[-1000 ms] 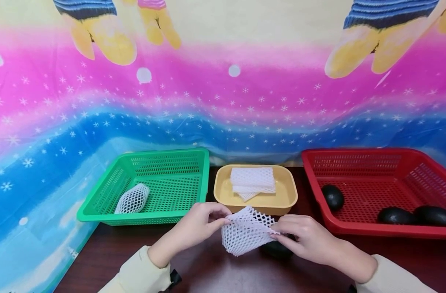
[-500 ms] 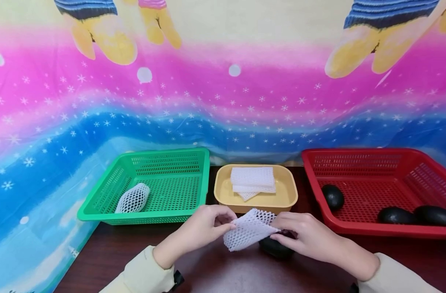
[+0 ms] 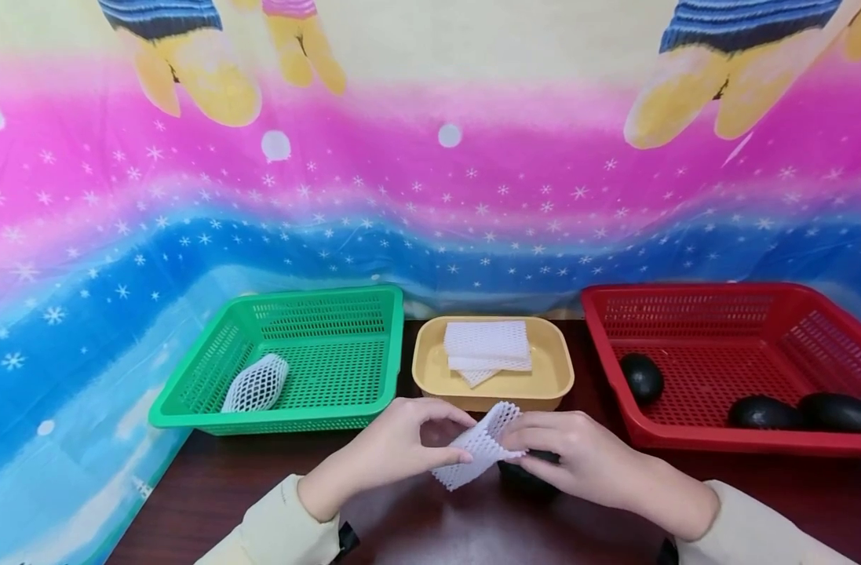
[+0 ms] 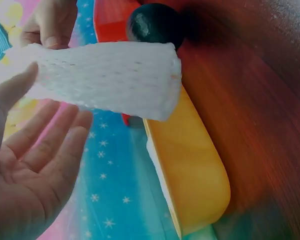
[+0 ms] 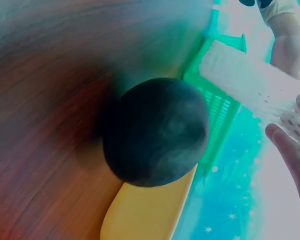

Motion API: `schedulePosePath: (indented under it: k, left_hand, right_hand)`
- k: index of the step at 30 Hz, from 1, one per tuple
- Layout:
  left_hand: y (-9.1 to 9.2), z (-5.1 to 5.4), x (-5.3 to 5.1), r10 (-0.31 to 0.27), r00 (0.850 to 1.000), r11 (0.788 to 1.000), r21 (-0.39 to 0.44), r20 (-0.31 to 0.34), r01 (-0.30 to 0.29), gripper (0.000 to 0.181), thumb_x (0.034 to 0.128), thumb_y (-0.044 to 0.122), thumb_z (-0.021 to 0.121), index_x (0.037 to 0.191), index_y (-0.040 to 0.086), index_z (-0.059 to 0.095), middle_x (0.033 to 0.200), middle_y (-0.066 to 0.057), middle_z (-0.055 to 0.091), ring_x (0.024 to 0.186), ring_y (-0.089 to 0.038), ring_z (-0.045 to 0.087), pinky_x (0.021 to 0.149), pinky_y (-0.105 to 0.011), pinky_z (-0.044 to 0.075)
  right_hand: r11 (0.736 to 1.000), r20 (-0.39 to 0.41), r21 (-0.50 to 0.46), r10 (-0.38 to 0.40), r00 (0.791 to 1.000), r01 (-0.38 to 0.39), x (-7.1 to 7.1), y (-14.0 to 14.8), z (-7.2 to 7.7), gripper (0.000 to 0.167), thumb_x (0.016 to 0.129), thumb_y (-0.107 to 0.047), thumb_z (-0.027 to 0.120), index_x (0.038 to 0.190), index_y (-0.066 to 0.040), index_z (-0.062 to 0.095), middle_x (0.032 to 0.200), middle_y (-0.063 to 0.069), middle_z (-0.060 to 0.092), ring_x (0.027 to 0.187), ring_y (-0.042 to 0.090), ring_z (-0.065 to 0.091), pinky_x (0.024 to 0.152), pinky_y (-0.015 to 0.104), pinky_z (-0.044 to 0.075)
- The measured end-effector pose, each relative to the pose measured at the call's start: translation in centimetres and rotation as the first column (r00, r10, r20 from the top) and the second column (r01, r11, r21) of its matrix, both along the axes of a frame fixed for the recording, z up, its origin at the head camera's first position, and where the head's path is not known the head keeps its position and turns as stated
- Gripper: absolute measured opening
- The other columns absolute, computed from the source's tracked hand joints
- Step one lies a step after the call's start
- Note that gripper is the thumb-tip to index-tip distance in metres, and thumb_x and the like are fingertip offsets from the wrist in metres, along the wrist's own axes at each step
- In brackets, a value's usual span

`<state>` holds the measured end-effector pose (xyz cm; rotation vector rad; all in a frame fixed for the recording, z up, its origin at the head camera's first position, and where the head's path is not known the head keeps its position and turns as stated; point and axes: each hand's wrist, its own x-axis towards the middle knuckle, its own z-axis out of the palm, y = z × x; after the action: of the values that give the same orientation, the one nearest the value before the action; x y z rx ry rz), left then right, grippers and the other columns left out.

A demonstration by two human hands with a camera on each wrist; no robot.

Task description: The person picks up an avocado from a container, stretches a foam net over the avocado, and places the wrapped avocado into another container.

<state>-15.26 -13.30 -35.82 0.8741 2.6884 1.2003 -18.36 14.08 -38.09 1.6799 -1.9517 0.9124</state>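
Observation:
A white foam net sleeve (image 3: 476,451) is between the two hands over the table. My left hand (image 3: 395,443) pinches its left side between thumb and fingers; in the left wrist view the sleeve (image 4: 115,77) lies across the thumb and fingertips of that hand (image 4: 40,160). At the sleeve's mouth, my right hand (image 3: 585,455) grips the edge, some fingertips hidden at the opening. Below the right fingers a dark, rounded fruit (image 3: 525,480) rests on the table, partly covered in the head view and large in the right wrist view (image 5: 157,132).
A green basket (image 3: 345,377) at the left holds one net-covered fruit (image 3: 257,383). Behind the hands, a yellow tray (image 3: 553,369) holds folded white nets (image 3: 488,345). At the right, a red basket (image 3: 698,361) holds several dark fruits (image 3: 642,379). A printed cloth (image 3: 430,196) hangs behind.
My left hand has shifted slightly right along the sleeve, which is now narrower and more tilted, its mouth turned up toward the right. My right fingers have moved slightly left.

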Motion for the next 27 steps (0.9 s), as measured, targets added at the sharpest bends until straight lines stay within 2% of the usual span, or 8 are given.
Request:
schedulePosePath:
  k: [3,6,10,15,23,27]
  left_hand:
    - [0.0,0.0,0.0,-0.016,1.0,0.999,0.034,-0.002,0.016,0.018,0.0919,0.023,0.08,0.108,0.015,0.078,0.099,0.011,0.075,0.09,0.0,0.066,0.081,-0.023,0.055]
    - [-0.1,0.1,-0.1,0.015,1.0,0.997,0.075,-0.007,-0.015,0.008,0.0928,0.016,0.078,0.1,0.012,0.079,0.093,0.008,0.075,0.084,0.0,0.067,0.077,-0.023,0.056]
    - [-0.7,0.1,-0.3,0.07,0.997,0.99,0.117,0.035,-0.073,0.004,0.0914,0.012,0.079,0.095,0.012,0.079,0.089,0.007,0.074,0.081,-0.005,0.068,0.074,-0.025,0.057]
    - [-1.4,0.2,-0.6,0.087,0.993,0.986,0.138,0.084,-0.098,0.004,0.0907,0.009,0.079,0.094,0.01,0.078,0.089,0.006,0.072,0.082,-0.009,0.069,0.076,-0.025,0.057]
    - [-1.5,0.0,-0.8,0.083,0.993,0.989,0.112,0.085,-0.093,0.004,0.0902,0.007,0.079,0.094,0.009,0.078,0.089,0.005,0.072,0.082,-0.009,0.069,0.076,-0.025,0.058]
    - [-0.8,-0.2,-0.7,0.067,0.997,0.994,0.083,0.046,-0.071,0.004,0.0895,0.007,0.08,0.092,0.009,0.077,0.087,0.004,0.073,0.08,-0.006,0.068,0.074,-0.023,0.057]
  right_hand:
    - [1.0,-0.03,0.009,-0.005,1.0,0.005,0.3,-0.1,0.1,0.021,0.104,-0.028,0.06,0.104,-0.014,0.075,0.099,-0.002,0.074,0.09,0.008,0.07,0.078,0.019,0.056]
    - [0.999,-0.029,0.011,-0.051,0.998,0.051,0.5,0.0,0.0,0.023,0.104,-0.031,0.06,0.1,-0.015,0.076,0.094,-0.007,0.072,0.085,0.004,0.068,0.075,0.019,0.055]
    - [0.996,-0.014,-0.004,-0.091,0.996,0.091,0.4,0.5,-0.2,0.029,0.105,-0.034,0.058,0.097,-0.014,0.077,0.092,-0.007,0.073,0.082,0.003,0.068,0.073,0.019,0.056]
    - [0.995,-0.024,-0.018,-0.099,0.995,0.098,0.2,1.1,-0.5,0.03,0.106,-0.032,0.057,0.097,-0.012,0.077,0.091,-0.004,0.075,0.08,0.006,0.07,0.072,0.019,0.056]
    - [0.995,-0.045,-0.013,-0.099,0.994,0.098,-0.3,2.2,-1.1,0.027,0.106,-0.029,0.058,0.097,-0.012,0.076,0.088,-0.001,0.074,0.076,0.007,0.07,0.068,0.018,0.055]
    - [0.993,-0.03,-0.006,-0.118,0.992,0.118,-0.5,2.1,-1.1,0.027,0.106,-0.031,0.058,0.101,-0.012,0.076,0.091,0.0,0.075,0.078,0.008,0.071,0.069,0.018,0.056]
